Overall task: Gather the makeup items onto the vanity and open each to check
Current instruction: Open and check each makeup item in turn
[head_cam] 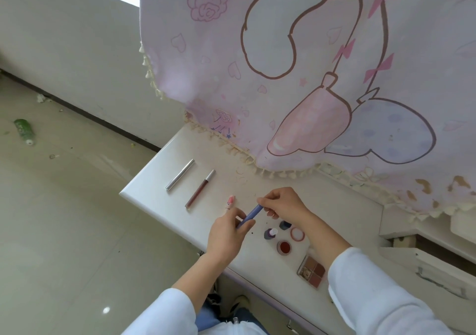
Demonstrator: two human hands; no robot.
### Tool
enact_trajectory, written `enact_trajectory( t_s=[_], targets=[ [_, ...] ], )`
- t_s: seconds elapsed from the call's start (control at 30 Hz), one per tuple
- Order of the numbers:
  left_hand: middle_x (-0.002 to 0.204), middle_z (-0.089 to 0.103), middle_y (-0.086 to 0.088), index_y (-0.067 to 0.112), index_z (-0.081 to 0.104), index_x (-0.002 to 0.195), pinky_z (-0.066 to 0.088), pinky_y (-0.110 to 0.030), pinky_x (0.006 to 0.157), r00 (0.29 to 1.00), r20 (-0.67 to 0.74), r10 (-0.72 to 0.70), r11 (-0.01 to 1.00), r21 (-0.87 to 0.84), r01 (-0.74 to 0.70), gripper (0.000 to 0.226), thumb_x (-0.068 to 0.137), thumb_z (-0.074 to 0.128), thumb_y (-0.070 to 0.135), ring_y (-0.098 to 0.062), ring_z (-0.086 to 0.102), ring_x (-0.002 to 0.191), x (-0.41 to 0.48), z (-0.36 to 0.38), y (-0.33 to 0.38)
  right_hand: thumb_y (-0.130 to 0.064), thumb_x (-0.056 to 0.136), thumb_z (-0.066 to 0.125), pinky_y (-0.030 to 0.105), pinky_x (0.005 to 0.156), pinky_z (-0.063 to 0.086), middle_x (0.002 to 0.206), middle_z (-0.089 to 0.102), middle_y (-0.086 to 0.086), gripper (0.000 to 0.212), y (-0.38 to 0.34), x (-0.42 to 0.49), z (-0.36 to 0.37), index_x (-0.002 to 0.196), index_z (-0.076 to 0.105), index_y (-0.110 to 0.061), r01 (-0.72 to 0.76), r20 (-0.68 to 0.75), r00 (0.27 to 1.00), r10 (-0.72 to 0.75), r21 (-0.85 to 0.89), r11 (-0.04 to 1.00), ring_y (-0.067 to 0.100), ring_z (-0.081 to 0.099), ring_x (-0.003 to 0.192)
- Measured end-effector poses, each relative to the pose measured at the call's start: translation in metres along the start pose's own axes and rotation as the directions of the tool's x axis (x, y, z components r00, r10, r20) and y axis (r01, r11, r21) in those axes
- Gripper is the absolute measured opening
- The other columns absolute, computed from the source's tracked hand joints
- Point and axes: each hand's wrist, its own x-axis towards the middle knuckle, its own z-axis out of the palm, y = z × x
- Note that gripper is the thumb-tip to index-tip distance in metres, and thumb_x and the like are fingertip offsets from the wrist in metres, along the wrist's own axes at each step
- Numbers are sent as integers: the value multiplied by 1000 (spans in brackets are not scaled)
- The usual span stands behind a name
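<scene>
Left hand (226, 234) and right hand (282, 204) meet ahead of the body, each pinching one end of a purple tube (249, 216); left grip nearer, right grip farther.

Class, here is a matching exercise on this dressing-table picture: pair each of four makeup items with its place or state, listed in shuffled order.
Items
1. silver tube
2. purple stick
3. eyeshadow palette
4. small round pot

Place or state
A. open, brown pans showing
B. gripped between left hand and right hand
C. lying farthest left on the vanity
D. lid off, red inside

Pairs: 1-C, 2-B, 3-A, 4-D
</scene>
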Motion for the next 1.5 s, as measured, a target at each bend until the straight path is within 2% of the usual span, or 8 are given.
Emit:
enact_trajectory(
  t_s=[0.23, 0.33, 0.53, 0.77, 0.93, 1.13, 1.3, 1.5],
  targets=[
    [79, 66, 1, 19, 61, 90, 47, -31, 63, 996, 53, 69, 998, -2, -69, 19, 90, 57, 37, -18, 61, 72, -9, 1, 4, -9, 86, 66, 19, 64, 54, 81, 69, 11, 7, -1, -21, -15, 90, 69, -4, 69, 58, 996, -71, 33, 997, 14, 64, 65],
    [74, 62, 5, 16, 63, 92, 40, -23, 56, 995, 19, 95, 995, 9, -95, 23, 90, 57, 39, -13, 54, 64, -13, 3, 7, -2, 84, 65, 23, 72, 55, 87, 69, 12, 9, -1, -27, -20, 92, 69, -3, 101, 56, 993, -108, 112, 989, 19, 65, 74],
    [76, 64, 3, 17, 64, 92, 38, -21, 55, 993, -28, 115, 993, 13, -115, 23, 90, 58, 39, -14, 53, 64, -24, 6, 17, -37, 83, 69, 25, 52, 47, 61, 65, 1, 30, 3, -34, -18, 77, 69, -8, 98, -20, 995, -99, -53, 994, 14, 59, 53],
    [84, 65, 5, 18, 64, 95, 37, -20, 57, 990, -34, 136, 990, 44, -135, 23, 91, 56, 39, -10, 51, 68, -28, 1, 17, -2, 84, 65, 33, 80, 58, 88, 69, 12, 8, 2, -40, -22, 88, 67, -8, 143, 64, 986, -152, 123, 982, 22, 66, 78],
    [81, 61, 5, 20, 60, 89, 42, -26, 61, 988, -9, 153, 988, 26, -153, 17, 91, 57, 36, -14, 54, 72, -21, -9, 15, -36, 84, 69, 23, 50, 47, 60, 65, 2, 28, -6, -37, -12, 75, 68, -9, 95, -18, 995, -96, -47, 994, 13, 58, 49],
    [85, 61, 2, 18, 61, 92, 40, -24, 59, 985, 44, 165, 984, 56, -167, 20, 91, 56, 37, -16, 54, 76, 4, -35, 2, -7, 84, 65, 32, 79, 58, 92, 69, 13, 8, -25, -21, -2, 92, 66, -8, 107, 44, 993, -112, 97, 989, 19, 67, 74],
    [91, 62, 1, 18, 62, 95, 36, -23, 59, 974, 105, 200, 974, 82, -209, 21, 92, 55, 37, -15, 51, 73, 28, -60, -8, -37, 87, 64, 20, 51, 48, 66, 68, 3, 34, -46, -8, 16, 86, 68, -4, 9, -61, 998, -14, -80, 997, 11, 60, 50],
    [88, 63, 3, 18, 63, 92, 44, -32, 67, 957, 189, 220, 965, 102, -242, 22, 91, 56, 39, -17, 56, 78, 52, -79, -22, 0, 83, 63, 30, 73, 54, 84, 67, 10, 8, -56, -1, 24, 86, 65, -8, 52, -54, 997, -46, 116, 992, 18, 63, 70]
  ],
)
